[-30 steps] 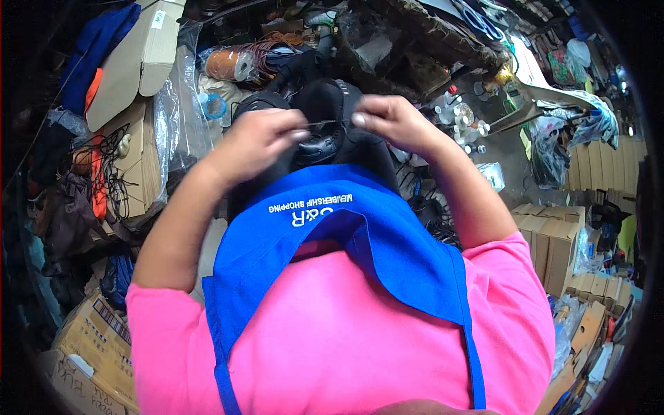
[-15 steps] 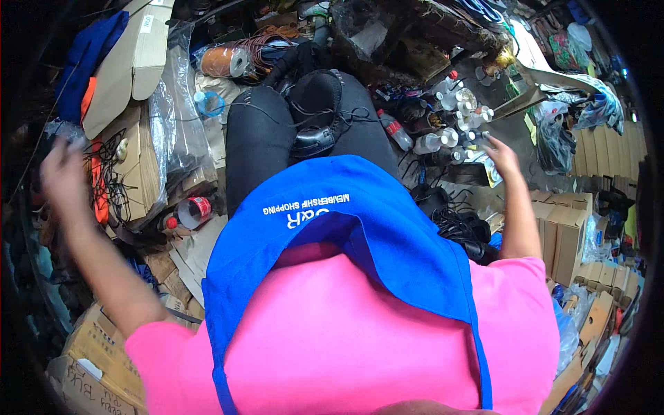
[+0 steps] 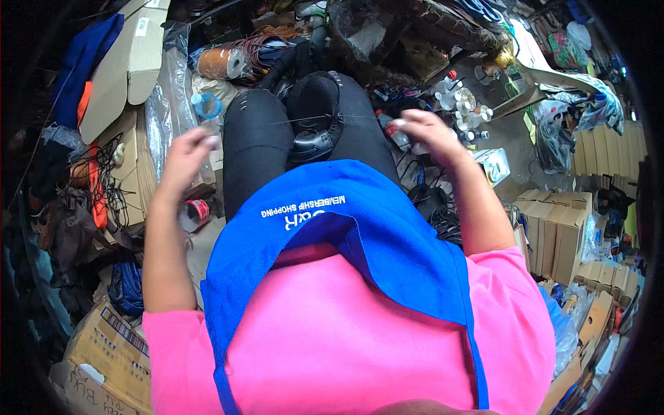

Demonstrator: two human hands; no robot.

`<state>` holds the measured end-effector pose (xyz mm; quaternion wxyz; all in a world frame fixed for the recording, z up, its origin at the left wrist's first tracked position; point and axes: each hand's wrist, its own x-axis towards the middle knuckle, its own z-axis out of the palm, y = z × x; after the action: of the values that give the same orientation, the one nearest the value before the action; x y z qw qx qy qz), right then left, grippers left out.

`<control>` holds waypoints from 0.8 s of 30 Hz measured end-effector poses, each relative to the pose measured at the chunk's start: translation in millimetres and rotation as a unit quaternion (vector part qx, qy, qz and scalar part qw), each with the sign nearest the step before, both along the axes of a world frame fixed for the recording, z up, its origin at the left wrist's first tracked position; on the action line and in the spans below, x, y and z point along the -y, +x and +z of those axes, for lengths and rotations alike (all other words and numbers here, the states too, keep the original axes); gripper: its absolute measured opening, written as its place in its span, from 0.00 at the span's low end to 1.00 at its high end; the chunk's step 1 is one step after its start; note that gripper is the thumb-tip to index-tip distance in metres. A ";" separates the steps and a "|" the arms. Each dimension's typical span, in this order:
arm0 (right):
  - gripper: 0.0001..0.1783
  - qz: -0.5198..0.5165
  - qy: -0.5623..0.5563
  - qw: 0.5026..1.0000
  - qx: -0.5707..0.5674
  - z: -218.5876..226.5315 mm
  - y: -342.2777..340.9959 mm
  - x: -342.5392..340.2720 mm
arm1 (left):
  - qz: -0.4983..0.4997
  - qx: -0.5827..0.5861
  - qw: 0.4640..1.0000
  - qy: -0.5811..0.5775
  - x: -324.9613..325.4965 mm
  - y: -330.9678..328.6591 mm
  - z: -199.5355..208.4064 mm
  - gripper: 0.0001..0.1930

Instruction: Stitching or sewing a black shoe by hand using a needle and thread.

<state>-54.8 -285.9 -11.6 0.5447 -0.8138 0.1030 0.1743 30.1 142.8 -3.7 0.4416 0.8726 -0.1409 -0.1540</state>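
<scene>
A black shoe (image 3: pixel 315 104) is held between my knees, with pale stitches along its edge. A thin thread (image 3: pixel 356 116) runs nearly straight across the shoe and both thighs toward my two hands. Beside my left thigh, my left hand (image 3: pixel 185 160) is closed in a pinch at the thread's left end. My right hand (image 3: pixel 432 135), past my right thigh, pinches toward the other end, in front of a bottle with a red label (image 3: pixel 394 131). The thread is too fine to follow right into the fingers.
Several small bottles (image 3: pixel 467 111) stand at the right. On the left are an orange spool (image 3: pixel 221 62), a blue-rimmed plastic container (image 3: pixel 206 105), folded cardboard (image 3: pixel 128 76) and a red-labelled bottle (image 3: pixel 197 213). Cardboard boxes (image 3: pixel 557 232) are stacked at the right.
Both hands have come inward from wide out at the sides, the left one rightward and the right one leftward. Dark loose loops over my knees are gone; a straighter thin thread shows.
</scene>
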 end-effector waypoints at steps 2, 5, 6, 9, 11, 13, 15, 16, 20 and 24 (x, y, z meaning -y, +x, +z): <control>0.14 -0.106 0.098 0.989 -0.026 -11.3 -10.4 47.2 | 0.063 -0.032 0.997 0.018 -48.1 6.8 -2.2 0.10; 0.13 -0.131 0.078 0.983 -0.100 -52.5 -28.3 121.1 | 0.095 -0.068 0.993 -0.003 -67.1 12.4 -11.1 0.11; 0.13 -0.157 0.064 0.980 -0.101 -49.9 -25.3 116.6 | 0.140 0.052 0.983 0.103 -47.8 10.3 -7.4 0.13; 0.17 -0.119 -0.042 0.991 -0.031 -40.6 -10.3 87.8 | 0.037 0.259 0.954 0.148 33.4 18.7 13.3 0.20; 0.19 0.035 -0.215 0.971 0.101 -26.1 10.7 53.0 | -0.100 0.305 0.944 0.079 100.5 11.2 39.0 0.23; 0.17 0.089 -0.178 0.972 0.126 -1.0 30.1 4.0 | -0.184 0.286 0.940 0.018 142.5 10.6 34.7 0.25; 0.12 0.092 -0.061 0.978 0.176 3.5 39.3 -21.5 | -0.211 0.259 0.941 0.056 169.7 20.2 27.5 0.28; 0.11 0.091 -0.038 0.985 0.140 4.1 44.8 -27.9 | -0.222 0.217 0.943 0.115 177.0 28.2 24.3 0.25; 0.07 0.111 -0.043 0.988 0.103 11.1 53.1 -38.5 | -0.299 -0.046 0.940 0.160 184.8 51.1 21.6 0.14; 0.06 0.161 -0.105 0.965 0.176 5.8 59.9 -38.3 | -0.317 -0.058 0.946 0.045 175.8 59.6 -0.7 0.13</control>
<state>5.2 -247.7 -5.8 0.4308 -0.8899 -0.1095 0.1023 89.8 -33.0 -4.4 0.3377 0.7912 -0.3778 -0.3423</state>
